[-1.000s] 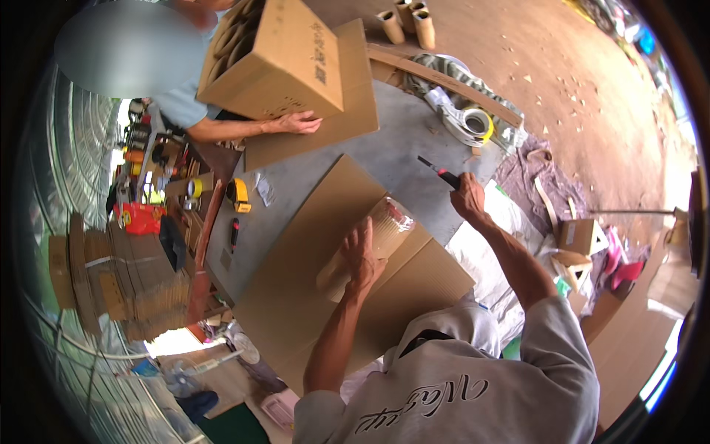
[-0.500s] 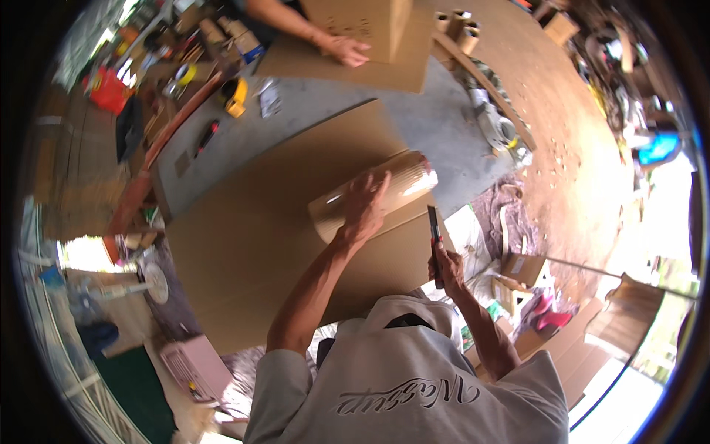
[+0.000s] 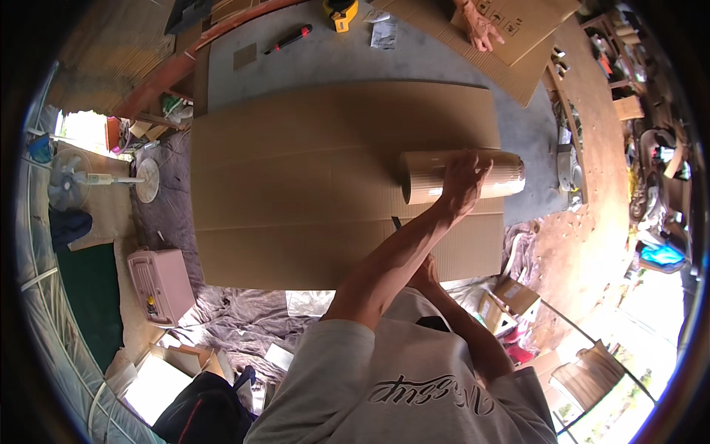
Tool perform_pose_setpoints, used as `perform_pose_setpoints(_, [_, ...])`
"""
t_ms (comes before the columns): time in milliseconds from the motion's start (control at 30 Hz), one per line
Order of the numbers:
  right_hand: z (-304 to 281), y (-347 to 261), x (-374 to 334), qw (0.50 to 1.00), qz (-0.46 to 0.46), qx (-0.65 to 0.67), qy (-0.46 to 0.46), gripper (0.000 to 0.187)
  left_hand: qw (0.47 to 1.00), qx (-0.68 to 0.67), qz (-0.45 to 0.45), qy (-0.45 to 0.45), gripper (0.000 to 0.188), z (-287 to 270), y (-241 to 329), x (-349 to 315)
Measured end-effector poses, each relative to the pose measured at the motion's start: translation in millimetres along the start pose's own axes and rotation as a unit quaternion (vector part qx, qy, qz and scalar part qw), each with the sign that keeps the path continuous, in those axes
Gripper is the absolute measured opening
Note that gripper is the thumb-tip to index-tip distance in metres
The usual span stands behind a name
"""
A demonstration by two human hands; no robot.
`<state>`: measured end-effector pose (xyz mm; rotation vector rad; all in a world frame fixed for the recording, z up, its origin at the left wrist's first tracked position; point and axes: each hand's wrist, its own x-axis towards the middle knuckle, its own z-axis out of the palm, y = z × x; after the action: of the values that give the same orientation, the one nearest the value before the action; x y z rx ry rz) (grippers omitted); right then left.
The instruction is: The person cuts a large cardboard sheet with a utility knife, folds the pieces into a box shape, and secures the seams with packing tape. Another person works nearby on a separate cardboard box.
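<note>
A large flat cardboard sheet [image 3: 296, 185] lies on the grey table in front of me. Near its right end rests a brown ribbed roll [image 3: 425, 179] with a shiny, plastic-like wrap at its right end. My left hand [image 3: 466, 181] lies across the top of the roll, fingers spread over it. Below and to the left, my right hand [image 3: 424, 274] is closed around a utility knife [image 3: 396, 222]. Only the dark blade end shows, close over the sheet; my left forearm covers the handle and part of that hand.
Another person's hand [image 3: 484, 33] rests on a cardboard piece [image 3: 510, 63] at the far right. Along the far side lie a red-and-black cutter [image 3: 290, 38], a yellow tape dispenser [image 3: 341, 15] and a small packet [image 3: 384, 35]. A fan [image 3: 70, 177] and pink case [image 3: 159, 285] stand left.
The view has turned, so the sheet and roll sit straighter and the roll appears farther right. The knife has moved from beside the sheet's right edge leftward, behind my left forearm.
</note>
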<state>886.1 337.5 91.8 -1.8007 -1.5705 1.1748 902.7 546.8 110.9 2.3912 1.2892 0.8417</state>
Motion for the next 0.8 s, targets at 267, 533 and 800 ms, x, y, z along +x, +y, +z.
perform_pose_setpoints(267, [20.7, -29.5, 34.1, 0.996, -0.044, 0.04, -0.06, 0.038, 1.0, -0.008, -0.023, 0.006, 0.04, -16.1, 2.3, 12.7])
perform_pose_setpoints(533, [28.4, -35.9, 76.1, 0.926, 0.213, 0.311, -0.027, 0.039, 0.997, 0.001, 0.003, 0.074, 0.043, -8.1, -1.9, 8.9])
perform_pose_setpoints(800, [71.9, -6.1, 93.8, 0.901, 0.189, 0.391, 0.009, 0.037, 0.997, -0.07, -0.024, -0.023, 0.052, -12.3, -4.5, 11.1])
